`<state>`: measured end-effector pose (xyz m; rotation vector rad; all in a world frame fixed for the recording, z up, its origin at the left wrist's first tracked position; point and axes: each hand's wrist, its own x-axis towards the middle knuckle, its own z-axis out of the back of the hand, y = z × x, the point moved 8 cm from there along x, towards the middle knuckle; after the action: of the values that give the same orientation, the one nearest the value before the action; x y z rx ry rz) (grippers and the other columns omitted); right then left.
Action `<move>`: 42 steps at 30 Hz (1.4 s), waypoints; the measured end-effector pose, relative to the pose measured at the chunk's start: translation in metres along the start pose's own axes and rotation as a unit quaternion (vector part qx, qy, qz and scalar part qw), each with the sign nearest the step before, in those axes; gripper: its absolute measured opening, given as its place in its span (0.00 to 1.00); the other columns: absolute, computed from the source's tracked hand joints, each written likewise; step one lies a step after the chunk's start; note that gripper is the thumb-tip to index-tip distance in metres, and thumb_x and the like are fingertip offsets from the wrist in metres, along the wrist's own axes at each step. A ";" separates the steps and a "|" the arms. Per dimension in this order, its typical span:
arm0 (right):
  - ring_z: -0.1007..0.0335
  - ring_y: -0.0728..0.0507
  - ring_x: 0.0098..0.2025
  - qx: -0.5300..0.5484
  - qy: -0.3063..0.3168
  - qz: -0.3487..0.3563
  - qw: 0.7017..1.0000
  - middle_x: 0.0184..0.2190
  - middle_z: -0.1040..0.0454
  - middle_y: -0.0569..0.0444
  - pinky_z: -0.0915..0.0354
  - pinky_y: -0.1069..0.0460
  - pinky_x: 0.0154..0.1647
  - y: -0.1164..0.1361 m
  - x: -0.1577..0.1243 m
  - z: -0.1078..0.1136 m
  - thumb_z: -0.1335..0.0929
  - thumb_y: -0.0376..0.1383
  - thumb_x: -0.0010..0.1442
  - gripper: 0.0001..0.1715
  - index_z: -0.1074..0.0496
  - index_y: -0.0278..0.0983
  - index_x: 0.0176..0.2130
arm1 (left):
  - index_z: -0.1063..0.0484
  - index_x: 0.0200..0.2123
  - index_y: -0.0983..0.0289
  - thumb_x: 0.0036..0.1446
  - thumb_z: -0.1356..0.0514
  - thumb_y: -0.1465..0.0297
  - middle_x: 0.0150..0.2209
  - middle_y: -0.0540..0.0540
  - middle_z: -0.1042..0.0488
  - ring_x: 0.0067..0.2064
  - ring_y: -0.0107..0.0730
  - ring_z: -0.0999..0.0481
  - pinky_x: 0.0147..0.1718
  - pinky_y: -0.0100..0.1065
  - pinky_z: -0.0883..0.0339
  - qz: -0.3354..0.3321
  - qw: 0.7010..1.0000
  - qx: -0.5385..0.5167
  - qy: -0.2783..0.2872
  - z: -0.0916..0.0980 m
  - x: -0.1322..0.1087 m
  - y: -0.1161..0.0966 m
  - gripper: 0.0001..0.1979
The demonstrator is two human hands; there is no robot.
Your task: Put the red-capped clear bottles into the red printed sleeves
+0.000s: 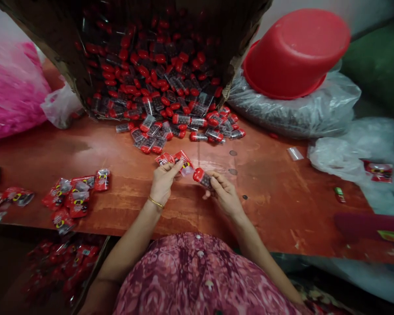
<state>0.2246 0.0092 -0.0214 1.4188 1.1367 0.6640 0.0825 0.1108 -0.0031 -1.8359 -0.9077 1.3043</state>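
My left hand [164,178] pinches a red printed plastic packet [183,160] over the middle of the table. Close by on the right, my right hand [223,190] grips a small clear container with a red cap [198,175] and dark contents. The cap points toward the packet's lower edge; whether they touch I cannot tell. Beyond both hands, many similar red-capped containers [151,144] spill from a large open cardboard box [72,74]. Filled red packets [77,203] lie in a small pile to the left of my left forearm.
A red plastic tub [298,52] sits upside down on a filled clear bag [282,111] at the back right. A bag of pink items [15,92] stands at the left. Below the table's left edge, a box holds more red packets [62,267].
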 end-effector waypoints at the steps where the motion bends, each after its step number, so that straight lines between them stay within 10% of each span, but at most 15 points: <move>1: 0.41 0.53 0.17 0.026 0.003 -0.020 0.999 0.22 0.32 0.61 0.32 0.53 0.20 -0.002 -0.001 -0.002 0.33 0.48 0.52 0.20 0.31 0.40 0.42 | 0.30 0.18 0.67 0.25 0.30 0.55 0.20 0.50 0.27 0.23 0.23 0.29 0.24 0.24 0.38 0.003 1.000 -0.002 -0.002 0.000 -0.001 0.001 0.23; 8: 0.43 0.54 0.18 0.077 0.031 -0.039 0.996 0.25 0.32 0.59 0.32 0.55 0.16 -0.004 -0.007 -0.012 0.31 0.46 0.50 0.21 0.28 0.41 0.43 | 0.29 0.20 0.66 0.27 0.30 0.55 0.20 0.50 0.27 0.22 0.22 0.31 0.24 0.25 0.37 0.027 1.000 -0.002 -0.003 -0.001 -0.002 0.008 0.21; 17: 0.29 0.43 0.41 -0.149 -0.029 0.112 0.982 0.45 0.27 0.51 0.30 0.47 0.39 0.015 -0.026 0.001 0.31 0.43 0.52 0.25 0.31 0.42 0.50 | 0.27 0.21 0.66 0.27 0.30 0.55 0.21 0.50 0.26 0.22 0.21 0.31 0.24 0.25 0.38 0.032 0.999 -0.003 0.000 0.000 0.001 0.011 0.21; 25: 0.29 0.41 0.45 -0.321 0.047 0.203 0.924 0.45 0.26 0.48 0.34 0.46 0.48 0.041 -0.032 -0.019 0.33 0.37 0.55 0.22 0.32 0.39 0.51 | 0.27 0.20 0.67 0.33 0.31 0.56 0.20 0.51 0.26 0.24 0.23 0.30 0.25 0.25 0.39 -0.005 0.999 0.026 0.021 -0.001 -0.002 0.006 0.19; 42: 0.28 0.42 0.45 -0.206 -0.014 0.154 0.966 0.45 0.26 0.48 0.32 0.46 0.48 0.013 -0.021 -0.016 0.33 0.41 0.56 0.23 0.32 0.38 0.51 | 0.28 0.24 0.68 0.30 0.29 0.61 0.22 0.49 0.27 0.24 0.22 0.31 0.28 0.27 0.37 0.003 0.996 -0.080 0.044 -0.010 -0.008 0.011 0.19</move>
<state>0.2061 -0.0019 -0.0019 1.2448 0.7038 1.0318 0.0921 0.0968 -0.0065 -2.0028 -0.9833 1.1747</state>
